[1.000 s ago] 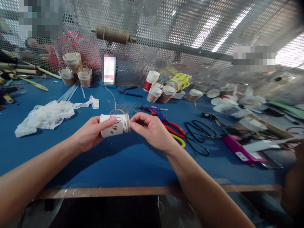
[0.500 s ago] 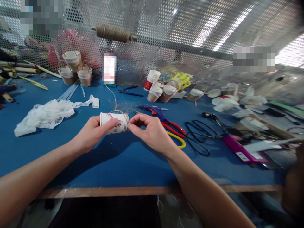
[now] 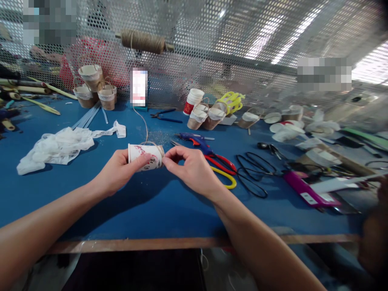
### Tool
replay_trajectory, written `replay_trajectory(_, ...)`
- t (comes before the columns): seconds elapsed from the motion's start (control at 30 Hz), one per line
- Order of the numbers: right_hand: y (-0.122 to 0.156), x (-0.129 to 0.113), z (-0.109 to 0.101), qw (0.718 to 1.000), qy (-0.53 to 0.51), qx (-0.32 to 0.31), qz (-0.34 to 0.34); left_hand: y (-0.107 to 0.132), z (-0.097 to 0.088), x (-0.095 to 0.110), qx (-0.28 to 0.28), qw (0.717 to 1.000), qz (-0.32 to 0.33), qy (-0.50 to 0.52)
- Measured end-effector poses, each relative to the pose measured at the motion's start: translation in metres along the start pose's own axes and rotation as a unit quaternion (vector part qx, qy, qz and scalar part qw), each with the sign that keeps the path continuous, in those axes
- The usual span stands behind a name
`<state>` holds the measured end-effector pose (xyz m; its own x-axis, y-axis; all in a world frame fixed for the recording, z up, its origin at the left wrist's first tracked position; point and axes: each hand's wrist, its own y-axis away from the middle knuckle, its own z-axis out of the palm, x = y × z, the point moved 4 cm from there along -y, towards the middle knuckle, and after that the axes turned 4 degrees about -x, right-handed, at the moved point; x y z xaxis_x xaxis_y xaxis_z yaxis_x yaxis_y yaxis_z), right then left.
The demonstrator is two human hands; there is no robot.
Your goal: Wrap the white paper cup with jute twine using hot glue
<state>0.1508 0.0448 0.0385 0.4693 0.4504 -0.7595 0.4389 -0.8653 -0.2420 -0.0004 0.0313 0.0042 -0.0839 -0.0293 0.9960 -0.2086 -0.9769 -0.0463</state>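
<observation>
My left hand [image 3: 117, 171] grips a white paper cup [image 3: 144, 156] with red print, held on its side above the blue table [image 3: 157, 206]. Brown twine [image 3: 145, 127] runs from a spool [image 3: 143, 41] on the mesh wall down to the cup and wraps round its narrow end. My right hand [image 3: 190, 169] pinches that end of the cup where the twine sits, fingers closed together.
A blue glue gun [image 3: 195, 140], red and yellow scissors [image 3: 222, 167] and black cable [image 3: 253, 169] lie right of my hands. Twine-wrapped cups [image 3: 206, 117] stand behind, more cups [image 3: 91, 87] at back left. White crumpled plastic [image 3: 57, 146] lies left. A person in red sits behind the mesh.
The cup has been turned in my hands, showing the red print instead of the black writing. Both hands stayed nearly in place.
</observation>
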Motion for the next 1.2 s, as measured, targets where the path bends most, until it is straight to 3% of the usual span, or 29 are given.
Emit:
replay_trajectory(0.27, -0.001, 0.001, 0.0, 1.0, 0.0, -0.008, 0.003, 0.0, 0.001, -0.001, -0.007, 1.0, -0.014, 0.017)
replay_trajectory(0.5, -0.002, -0.001, -0.002, 0.999, -0.016, -0.026, 0.012, -0.001, 0.003, -0.003, 0.001, 0.99, -0.078, 0.113)
replay_trajectory(0.7, -0.001, -0.003, -0.001, 1.0, -0.005, -0.023, 0.008, -0.002, 0.003, -0.003, 0.007, 0.986, -0.098, 0.136)
replay_trajectory(0.87, -0.001, -0.002, -0.002, 1.0, 0.011, -0.02, -0.003, -0.001, 0.003, -0.003, -0.009, 0.994, -0.068, 0.091)
replay_trajectory(1.03, -0.002, 0.0, -0.013, 0.995, 0.026, 0.06, -0.074, 0.001, 0.003, -0.001, -0.026, 1.0, -0.017, 0.006)
replay_trajectory(1.2, -0.002, -0.003, -0.005, 0.995, 0.015, -0.005, -0.097, 0.007, 0.008, 0.009, -0.052, 0.995, 0.009, -0.085)
